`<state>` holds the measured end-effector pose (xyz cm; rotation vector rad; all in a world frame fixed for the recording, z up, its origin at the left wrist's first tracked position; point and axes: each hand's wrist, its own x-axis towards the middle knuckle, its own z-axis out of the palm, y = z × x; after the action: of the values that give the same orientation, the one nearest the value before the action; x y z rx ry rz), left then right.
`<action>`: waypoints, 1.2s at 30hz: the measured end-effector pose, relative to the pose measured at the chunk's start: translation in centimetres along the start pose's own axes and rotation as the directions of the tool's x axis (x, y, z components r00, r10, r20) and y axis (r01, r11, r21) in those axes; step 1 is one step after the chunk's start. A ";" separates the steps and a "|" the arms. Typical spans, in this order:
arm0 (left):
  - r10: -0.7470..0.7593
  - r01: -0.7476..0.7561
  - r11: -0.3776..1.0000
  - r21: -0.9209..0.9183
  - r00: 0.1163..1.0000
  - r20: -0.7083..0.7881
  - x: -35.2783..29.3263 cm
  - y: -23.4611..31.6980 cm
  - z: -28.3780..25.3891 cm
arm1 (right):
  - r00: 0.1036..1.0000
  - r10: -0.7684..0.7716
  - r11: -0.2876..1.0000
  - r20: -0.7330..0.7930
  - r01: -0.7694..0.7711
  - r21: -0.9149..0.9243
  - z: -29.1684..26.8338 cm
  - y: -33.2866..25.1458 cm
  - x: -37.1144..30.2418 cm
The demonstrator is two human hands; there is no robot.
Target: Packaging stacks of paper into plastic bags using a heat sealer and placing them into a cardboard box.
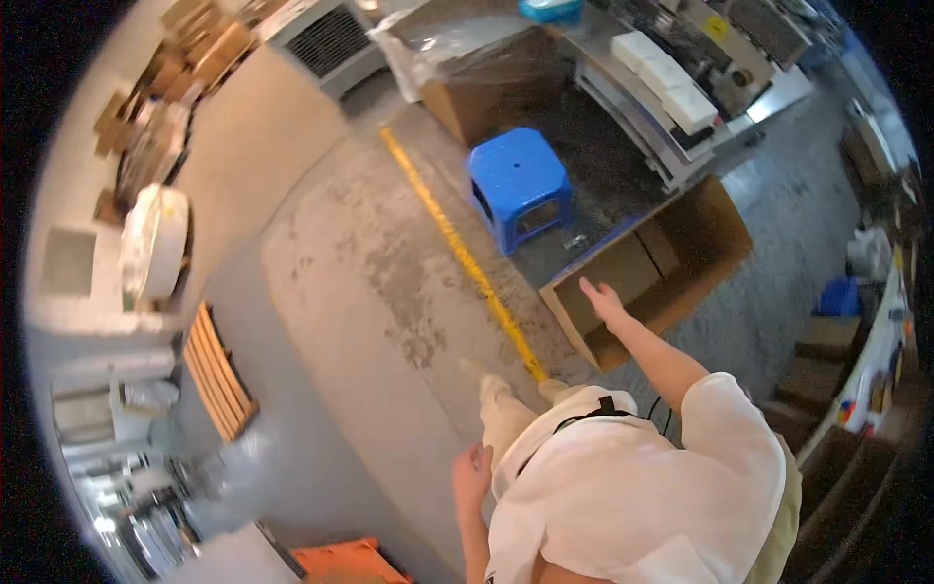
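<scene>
My right hand (pixel 605 303) reaches out over the near end of an open cardboard box (pixel 579 333) on the floor, its thumb and fingers apart and nothing in them. Whether it touches the box's rim I cannot tell. The box's brown inside shows bare cardboard in the part I see. My left hand (pixel 473 469) hangs beside my left thigh; its fingers are blurred, and nothing shows in it. A blue plastic stool (pixel 523 167) stands just beyond the box.
A yellow floor line (pixel 457 248) runs ahead from my feet. White blocks (pixel 664 81) lie on a machine bench at the upper right. A large carton (pixel 486 92) stands behind the stool. At left lies a wooden pallet (pixel 216 375); an orange pallet (pixel 350 562) lies behind me.
</scene>
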<state>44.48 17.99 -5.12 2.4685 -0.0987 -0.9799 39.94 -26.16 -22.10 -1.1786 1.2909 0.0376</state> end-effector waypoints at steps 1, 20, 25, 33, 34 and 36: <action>0.046 -0.049 0.998 0.033 0.996 0.073 5.1 0.3 0.6 | 0.993 -0.005 1.000 -0.120 0.007 0.013 -1.0 2.0 3.0; 0.563 -0.681 0.638 0.359 0.731 0.386 54.9 29.5 -23.6 | 0.756 0.093 0.994 -0.648 -0.104 0.022 3.3 -5.8 14.3; 0.557 -0.743 0.582 0.330 0.660 0.504 55.6 42.2 -18.3 | 0.628 0.197 0.977 -0.753 -0.061 0.205 -1.4 -11.3 16.7; 0.404 -0.880 0.303 0.367 0.467 0.787 54.6 62.8 0.4 | 0.388 0.187 0.982 -0.903 -0.078 0.170 -18.0 -14.1 28.3; 0.360 -0.878 0.271 0.394 0.472 0.805 53.6 64.9 2.0 | 0.395 0.246 0.969 -0.885 -0.095 0.227 -18.7 -13.8 29.3; 0.333 -0.905 0.103 0.412 0.422 0.843 51.7 68.9 6.0 | 0.497 0.231 0.968 -0.837 -0.031 0.249 -20.0 -12.6 31.5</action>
<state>86.17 -57.52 -9.83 2.1088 -2.3292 -1.3024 44.65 -63.45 -33.89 -0.9047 2.2215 -0.6578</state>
